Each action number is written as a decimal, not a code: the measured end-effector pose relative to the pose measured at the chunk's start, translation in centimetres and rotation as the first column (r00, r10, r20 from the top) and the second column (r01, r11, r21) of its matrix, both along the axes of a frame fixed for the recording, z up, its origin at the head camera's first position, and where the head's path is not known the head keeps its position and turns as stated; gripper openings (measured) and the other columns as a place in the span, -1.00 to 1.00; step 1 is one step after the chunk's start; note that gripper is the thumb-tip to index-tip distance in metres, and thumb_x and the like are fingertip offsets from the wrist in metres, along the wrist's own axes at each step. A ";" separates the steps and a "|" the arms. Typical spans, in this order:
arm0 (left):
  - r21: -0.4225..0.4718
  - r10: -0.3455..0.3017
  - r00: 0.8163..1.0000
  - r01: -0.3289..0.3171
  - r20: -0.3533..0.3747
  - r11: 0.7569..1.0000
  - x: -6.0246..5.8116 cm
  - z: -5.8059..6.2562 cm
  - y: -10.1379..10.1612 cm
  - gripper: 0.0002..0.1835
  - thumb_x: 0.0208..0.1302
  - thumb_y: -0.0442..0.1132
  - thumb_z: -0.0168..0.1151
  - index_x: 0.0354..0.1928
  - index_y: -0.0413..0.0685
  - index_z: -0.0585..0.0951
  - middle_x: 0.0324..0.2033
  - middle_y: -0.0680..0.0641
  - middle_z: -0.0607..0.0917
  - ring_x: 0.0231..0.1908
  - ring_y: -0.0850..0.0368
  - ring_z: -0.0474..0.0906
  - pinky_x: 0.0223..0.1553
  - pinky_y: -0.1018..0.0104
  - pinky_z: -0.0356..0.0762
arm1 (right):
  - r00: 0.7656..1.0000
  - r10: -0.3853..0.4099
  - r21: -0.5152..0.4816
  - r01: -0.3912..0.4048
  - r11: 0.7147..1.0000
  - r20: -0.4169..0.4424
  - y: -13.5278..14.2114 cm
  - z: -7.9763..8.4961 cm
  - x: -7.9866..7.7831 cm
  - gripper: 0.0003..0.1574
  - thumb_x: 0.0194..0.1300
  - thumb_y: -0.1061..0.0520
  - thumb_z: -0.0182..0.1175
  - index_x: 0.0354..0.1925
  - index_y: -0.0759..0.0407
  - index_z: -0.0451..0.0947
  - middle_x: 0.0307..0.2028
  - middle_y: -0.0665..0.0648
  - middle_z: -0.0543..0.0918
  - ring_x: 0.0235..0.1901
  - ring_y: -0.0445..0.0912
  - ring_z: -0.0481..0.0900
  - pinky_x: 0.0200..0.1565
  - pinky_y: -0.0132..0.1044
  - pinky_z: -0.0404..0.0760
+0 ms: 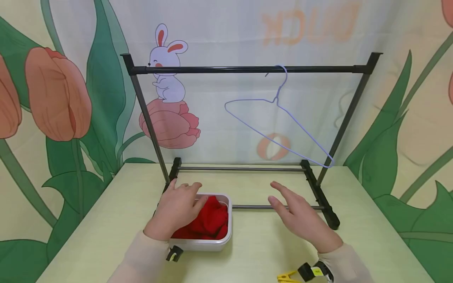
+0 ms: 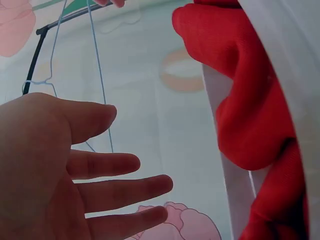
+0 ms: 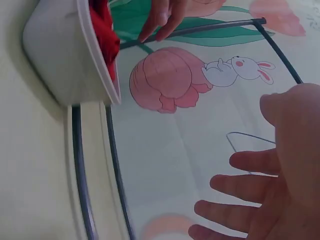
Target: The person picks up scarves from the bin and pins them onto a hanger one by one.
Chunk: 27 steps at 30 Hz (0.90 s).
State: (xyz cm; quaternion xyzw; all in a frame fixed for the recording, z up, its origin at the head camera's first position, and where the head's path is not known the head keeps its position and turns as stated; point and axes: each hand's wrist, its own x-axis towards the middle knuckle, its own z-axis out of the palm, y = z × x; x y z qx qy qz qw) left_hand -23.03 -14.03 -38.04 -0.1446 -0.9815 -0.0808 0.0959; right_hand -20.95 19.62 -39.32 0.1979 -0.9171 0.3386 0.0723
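My left hand (image 1: 179, 208) is held over the left side of a white plastic tub (image 1: 209, 245), its fingers extended and nothing in them. Inside the tub lies a crumpled red cloth (image 1: 211, 220), partly covered by that hand in the head view. To the right of the tub, my right hand (image 1: 301, 214) hovers above the table with fingers spread and holding nothing. A lavender wire hanger (image 1: 277, 103) hangs by its hook from the black rack's top bar (image 1: 212, 70), turned at an angle. In the left wrist view, the red cloth (image 2: 250, 85) bulges past the tub's edge.
The rack's feet (image 1: 329, 216) stand on the pale table (image 1: 255, 251), joined by two low rods. A yellow clothespin (image 1: 287, 277) shows near the right wrist at the front edge of view. Behind the rack hangs a curtain (image 1: 226, 35) printed with tulips and a rabbit.
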 end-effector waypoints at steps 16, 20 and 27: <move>0.002 0.052 0.993 -0.053 0.107 0.999 -0.9 -3.0 -0.8 -0.70 0.44 0.03 0.41 -0.10 -0.06 0.69 -0.40 0.00 0.73 -0.36 0.09 0.61 -0.16 0.05 0.74 | 0.924 0.083 -0.563 0.154 0.812 0.372 -8.6 -7.3 -1.3 -0.56 0.67 0.14 0.10 0.24 0.52 0.53 -0.04 0.41 0.80 -0.17 0.11 0.84 -0.09 -0.07 0.84; -0.023 0.066 0.989 -0.063 0.136 0.998 -1.2 -4.1 -1.0 -0.68 0.41 0.10 0.41 -0.17 -0.01 0.69 -0.34 0.00 0.73 -0.31 0.08 0.61 -0.18 0.02 0.74 | 0.889 0.125 -0.616 0.198 0.763 0.441 -10.3 -8.7 -1.4 -0.54 0.68 0.13 0.09 0.21 0.55 0.52 -0.17 0.31 0.79 -0.34 -0.01 0.80 -0.19 -0.11 0.85; -0.046 0.067 0.989 -0.061 0.130 0.997 -1.7 -5.6 -0.3 -0.58 0.38 0.14 0.41 0.00 -0.03 0.74 -0.18 -0.07 0.78 -0.26 0.03 0.64 -0.18 -0.05 0.79 | 0.870 0.106 -0.656 0.277 0.702 0.481 -12.1 -9.4 -1.6 -0.60 0.65 0.16 0.13 0.12 0.55 0.55 -0.40 0.09 0.69 -0.50 -0.16 0.62 -0.40 -0.32 0.70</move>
